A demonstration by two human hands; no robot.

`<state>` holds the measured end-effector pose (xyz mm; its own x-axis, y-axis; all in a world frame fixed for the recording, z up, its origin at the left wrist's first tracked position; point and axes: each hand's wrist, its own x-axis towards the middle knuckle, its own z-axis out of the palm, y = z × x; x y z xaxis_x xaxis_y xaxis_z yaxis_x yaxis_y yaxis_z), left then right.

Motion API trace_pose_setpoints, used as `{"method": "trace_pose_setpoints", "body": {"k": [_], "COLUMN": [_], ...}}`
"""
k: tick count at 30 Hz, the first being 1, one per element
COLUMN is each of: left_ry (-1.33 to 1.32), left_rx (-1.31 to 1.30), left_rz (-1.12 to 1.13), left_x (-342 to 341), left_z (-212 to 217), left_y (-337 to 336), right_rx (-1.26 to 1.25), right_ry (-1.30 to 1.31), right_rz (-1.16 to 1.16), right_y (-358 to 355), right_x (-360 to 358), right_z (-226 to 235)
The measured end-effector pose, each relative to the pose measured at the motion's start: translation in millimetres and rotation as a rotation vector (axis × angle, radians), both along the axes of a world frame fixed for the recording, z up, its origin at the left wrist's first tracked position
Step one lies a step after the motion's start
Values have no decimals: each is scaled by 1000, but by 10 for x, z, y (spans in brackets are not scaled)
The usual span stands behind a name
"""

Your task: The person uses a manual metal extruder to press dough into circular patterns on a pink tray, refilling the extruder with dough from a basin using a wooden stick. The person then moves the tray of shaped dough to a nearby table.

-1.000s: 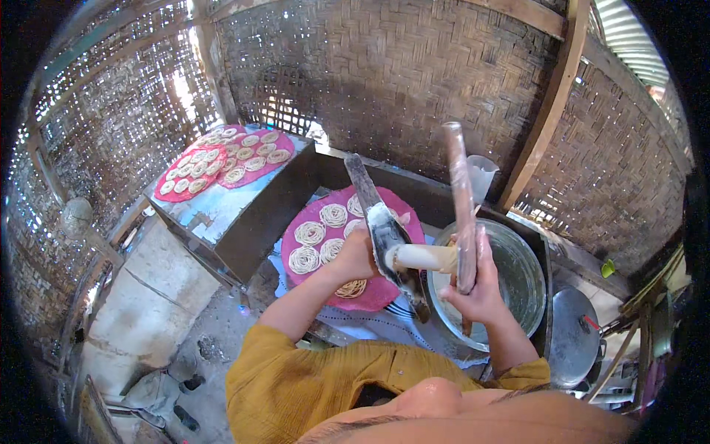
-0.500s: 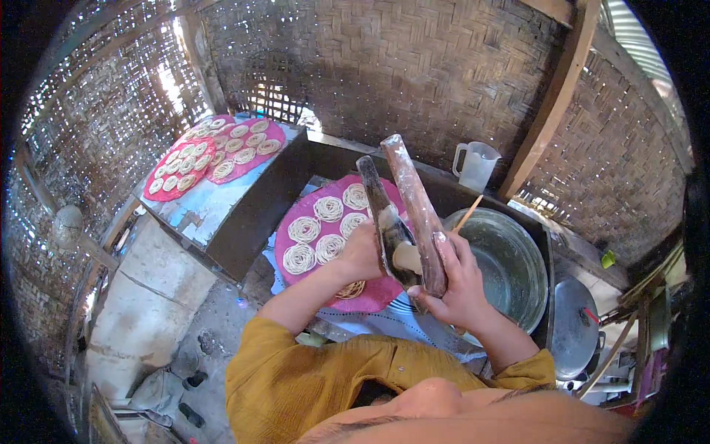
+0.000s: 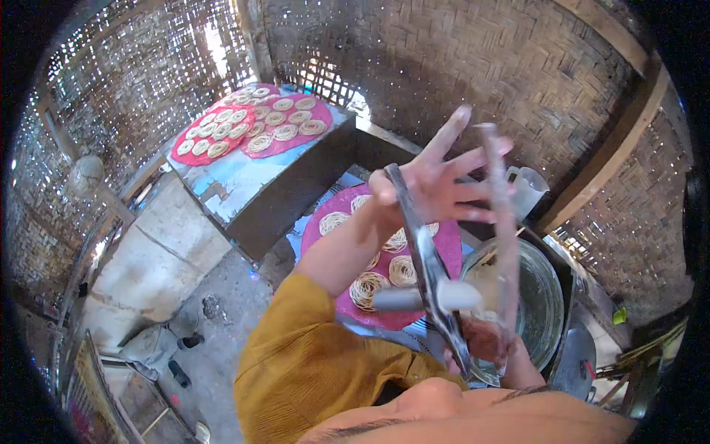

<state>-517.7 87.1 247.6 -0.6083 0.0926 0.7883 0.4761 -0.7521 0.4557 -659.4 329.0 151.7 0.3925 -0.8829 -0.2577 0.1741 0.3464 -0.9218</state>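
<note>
A wooden hand press with two long bars stands steeply tilted in front of me. Its dark bar is on the left, its paler bar is motion-blurred, and a light cylinder crosses low between them. My right hand is closed around the press's lower end, partly hidden by it. Fingers spread, my left hand is raised by the upper ends of the bars; whether it touches them is unclear. Below lie coiled noodle nests on a round pink sheet.
A large metal basin stands right of the pink sheet, with a clear plastic jug behind it. At the far left, more noodle nests rest on pink and red sheets on a box-like table. A round lid lies at the right.
My left hand has left the press's middle and moved up and right, fingers spreading. The press has swung lower, toward me, and my right hand has gone down with it. The view has shifted.
</note>
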Motion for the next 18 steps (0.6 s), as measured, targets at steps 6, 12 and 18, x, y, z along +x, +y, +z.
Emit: {"method": "trace_pose_setpoints", "body": {"k": [6,12,18], "left_ry": [305,-112,-363], "left_rx": [-28,39,493], "left_rz": [-25,355,302], "left_x": [-333,-830,-1025], "left_z": [273,-261,-988], "left_y": [215,-370,-903], "right_rx": [149,195,185], "right_ry": [-53,-101,73], "right_rz": [-23,-225,-378], "right_y": [9,69,-310], "right_x": [-533,-743,-780], "right_z": [182,354,155]}}
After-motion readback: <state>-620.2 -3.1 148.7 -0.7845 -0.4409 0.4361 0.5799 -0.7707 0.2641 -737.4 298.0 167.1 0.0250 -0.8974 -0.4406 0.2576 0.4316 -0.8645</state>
